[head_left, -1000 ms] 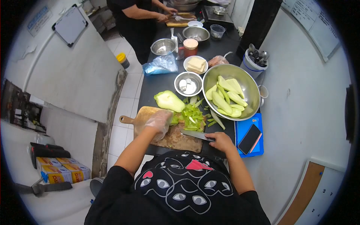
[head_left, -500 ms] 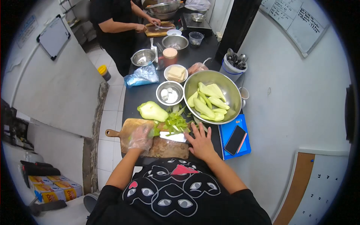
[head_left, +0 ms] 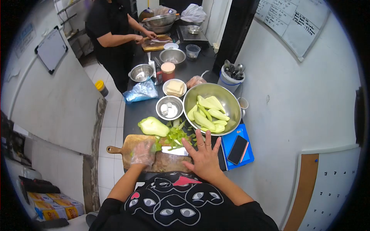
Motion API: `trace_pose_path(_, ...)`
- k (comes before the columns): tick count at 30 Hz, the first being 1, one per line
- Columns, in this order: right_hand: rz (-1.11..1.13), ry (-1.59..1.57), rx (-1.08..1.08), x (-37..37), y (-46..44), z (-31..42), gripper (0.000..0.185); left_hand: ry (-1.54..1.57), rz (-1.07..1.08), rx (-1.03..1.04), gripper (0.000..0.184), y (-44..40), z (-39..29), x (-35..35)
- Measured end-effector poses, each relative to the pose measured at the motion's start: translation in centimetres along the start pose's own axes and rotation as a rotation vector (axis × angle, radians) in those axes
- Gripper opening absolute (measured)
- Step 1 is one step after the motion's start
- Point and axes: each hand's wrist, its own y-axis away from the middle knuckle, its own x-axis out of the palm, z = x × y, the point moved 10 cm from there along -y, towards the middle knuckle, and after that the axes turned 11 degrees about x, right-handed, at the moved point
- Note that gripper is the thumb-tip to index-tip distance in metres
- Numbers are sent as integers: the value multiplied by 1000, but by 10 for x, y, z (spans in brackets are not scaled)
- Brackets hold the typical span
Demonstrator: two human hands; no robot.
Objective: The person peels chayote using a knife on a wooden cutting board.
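My left hand [head_left: 142, 153], in a clear plastic glove, rests on the left part of a wooden cutting board [head_left: 169, 163]; its fingers are blurred. Above the board's right side, my right hand [head_left: 205, 158] is bare, fingers spread, holding nothing. Between them lies a knife blade [head_left: 175, 151], its handle not visible. Green peelings [head_left: 176, 138] are heaped at the board's far edge. Beside them sits a peeled, pear-shaped pale green vegetable [head_left: 153, 126]. Long pale green wedges [head_left: 208, 112] fill part of a large steel bowl [head_left: 233, 104] beyond my right hand.
A small steel bowl [head_left: 169, 108] with white pieces and a bowl of pale yellow blocks [head_left: 174, 88] stand further back. A phone [head_left: 237, 150] lies on a blue folder [head_left: 246, 158] at right. Across the table, a co-worker's hands [head_left: 144, 37] work at another cutting board [head_left: 154, 45].
My right hand has lifted off the board's right edge, its fingers spreading wider. My left hand stays over the board. The camera view has shifted, placing the table lower in the picture.
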Motion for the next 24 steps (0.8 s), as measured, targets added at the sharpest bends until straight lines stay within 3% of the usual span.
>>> trace_pose_path(3,-92,-36,17,-6,-3,-3,82,77,-48,67,54,-6,4,8)
trace_pose_path(5,-142,-128,163,-20,-7,-34,75,40,-91,96,55,-5,0,5)
trace_pose_path(7,-278,-234,312,-26,-13,-87,71,22,-132,129,56,-4,-4,1)
trace_pose_path(8,-458,-268,339,-35,-11,-119,66,22,-147,143,56,-3,-5,-1)
trace_pose_path(11,-619,-532,642,-2,-4,-259,60,-8,-132,153,57,-6,-3,1)
trace_pose_path(14,-448,-685,1032,29,-1,-339,54,-2,-128,165,58,-8,-4,2)
trace_pose_path(17,-533,-221,897,116,-24,-441,54,40,-188,257,60,-3,-18,-16)
trace_pose_path(20,-258,-912,1248,132,-39,-442,56,67,-359,366,62,6,-23,-35)
trace_pose_path(21,-220,-944,1260,139,-46,-445,54,71,-433,393,63,14,-19,-39)
trace_pose_path(23,-127,-1005,1264,152,-62,-455,51,495,-475,160,66,2,77,24)
trace_pose_path(24,-46,-1075,1265,161,-68,-452,45,486,-560,124,66,12,89,18)
